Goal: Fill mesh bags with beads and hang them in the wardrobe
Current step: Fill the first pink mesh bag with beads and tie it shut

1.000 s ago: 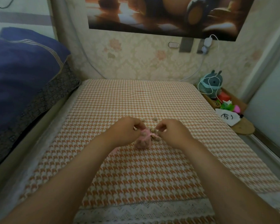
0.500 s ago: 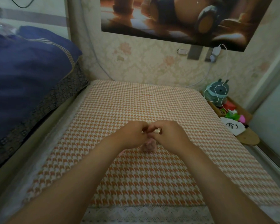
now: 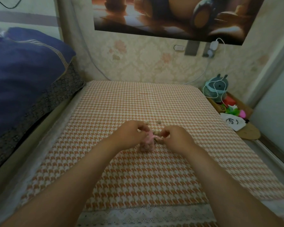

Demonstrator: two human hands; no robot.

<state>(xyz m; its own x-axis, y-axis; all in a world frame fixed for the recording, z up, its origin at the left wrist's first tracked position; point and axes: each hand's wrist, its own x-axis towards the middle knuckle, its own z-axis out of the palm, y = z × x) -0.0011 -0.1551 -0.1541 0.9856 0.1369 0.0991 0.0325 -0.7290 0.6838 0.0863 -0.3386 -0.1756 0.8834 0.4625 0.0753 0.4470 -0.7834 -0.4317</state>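
Now pink mesh bag [image 3: 149, 138] bulges with beads [image 3: 145, 147]; left hand [image 3: 131, 135] pinches neck, right hand [image 3: 177, 138] pinches drawstring [image 3: 156, 136].

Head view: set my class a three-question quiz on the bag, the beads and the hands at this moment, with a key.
1. True or false: the pink mesh bag rests on the checked cover.
2. Where does the farthest loose bead lie? A, on the cover beyond both hands; B, on the floor; C, in a bowl.
3. Which is nearer the grey plush toy: the left hand or the right hand?
Key: 1 true; 2 A; 3 right hand.
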